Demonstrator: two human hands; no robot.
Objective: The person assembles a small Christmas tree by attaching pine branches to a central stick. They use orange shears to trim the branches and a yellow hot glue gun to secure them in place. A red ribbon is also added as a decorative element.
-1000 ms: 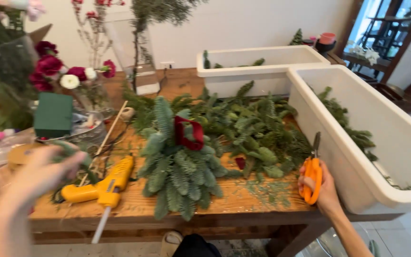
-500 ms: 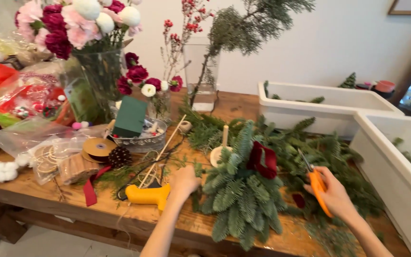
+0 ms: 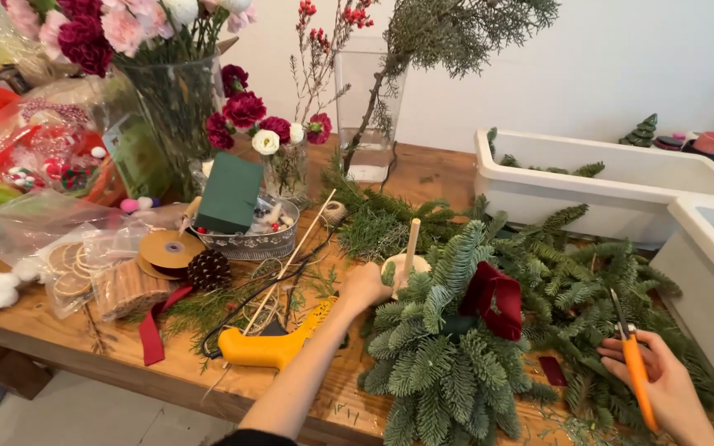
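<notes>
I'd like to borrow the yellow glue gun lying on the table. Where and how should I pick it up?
Take the glue gun by its thick yellow body, coming down from above: it lies flat on the wooden table. Reach from the near table edge, since the left hand and its forearm lie close on its right, and sticks cross behind.

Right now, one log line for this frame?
left hand: touching pale wooden candle stick | right hand: gripping orange-handled snips | green fir arrangement between, on wooden table

left hand (image 3: 365,285) on fir arrangement (image 3: 448,347) | right hand (image 3: 663,384) holds orange snips (image 3: 634,363)
</notes>
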